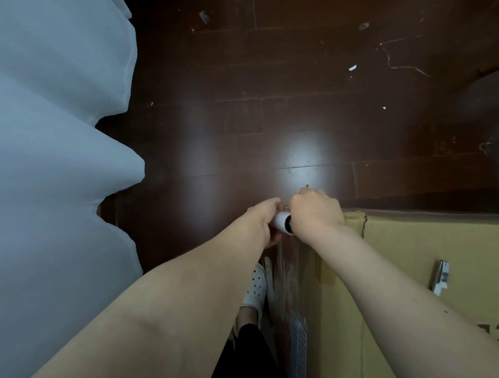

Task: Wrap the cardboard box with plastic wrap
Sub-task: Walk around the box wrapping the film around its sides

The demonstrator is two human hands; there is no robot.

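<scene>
Dark wooden floorboards [278,102] fill the background beyond the cardboard box [412,288], with a bright reflection and small pale scraps [352,67] scattered farther out. The cardboard box occupies the lower right of the view; its top face is toward the camera and its far-left corner lies under the hands.

1. Left hand [265,219]: positioned just off the box's far-left corner. Fingers are curled together round the left end of the plastic wrap roll [283,222]. Fingertips are hidden behind the hand.
2. Right hand [314,217]: positioned over the box's far-left corner. Fingers are closed in a fist on the right end of the roll. Whether a thumb enters the core cannot be determined.
3. Plastic wrap roll: held between both hands at the box corner. Only a short white section and the dark open core end are visible.
4. Film [287,268]: a clear, streaked sheet runs from the roll down along the box's left side.

A strip of tape [441,277] sits on the box's top face. Left of the box, close beside the film, are a white perforated shoe [255,286] and a black trouser leg [245,359]. A white curtain [53,145] hangs well left of the box.
</scene>
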